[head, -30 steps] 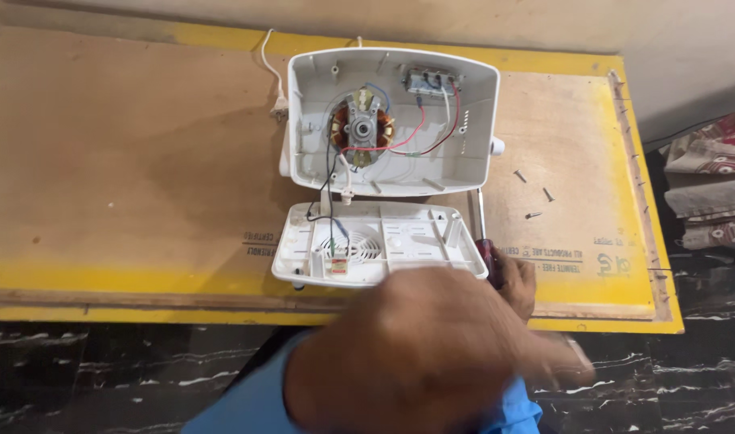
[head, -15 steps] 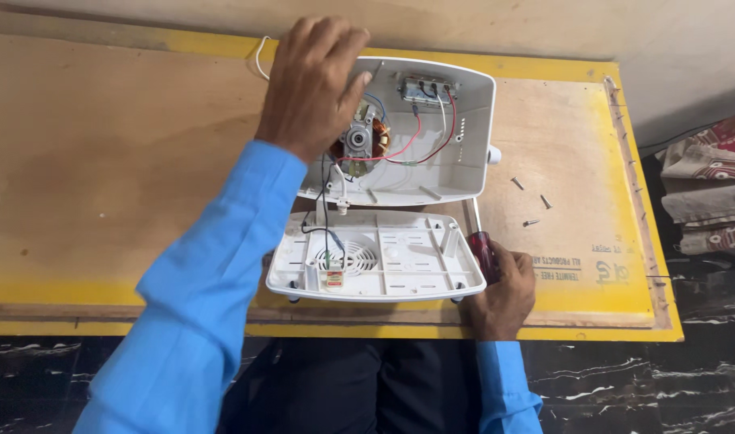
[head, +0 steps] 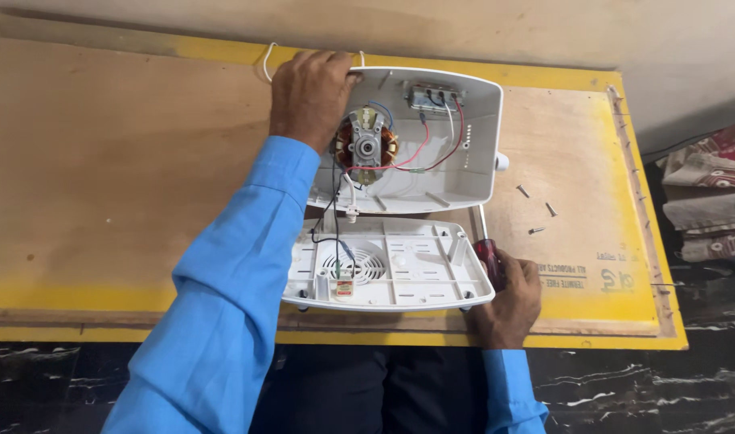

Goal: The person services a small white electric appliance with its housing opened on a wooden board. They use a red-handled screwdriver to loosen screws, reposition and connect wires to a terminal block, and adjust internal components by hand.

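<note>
An opened white plastic appliance housing (head: 472, 161) lies on the wooden board, with a copper-wound motor (head: 366, 145) and red, blue and black wires inside. My left hand (head: 309, 95) grips its top left edge. The detached white bottom cover (head: 399, 269) rests just below it, still joined by wires. My right hand (head: 508, 297) sits at the cover's right end and holds a red-handled screwdriver (head: 488, 257) whose shaft points up along the housing's lower right corner.
Three loose screws (head: 536, 210) lie on the board right of the housing. The yellow-edged wooden board (head: 102, 201) covers the table. Folded patterned cloths (head: 709, 201) are stacked at the far right. A white cord (head: 267, 60) runs off behind the housing.
My left hand rose from close to the camera to the housing, then slid left to grip its top left edge. My right hand stayed put with the screwdriver.
</note>
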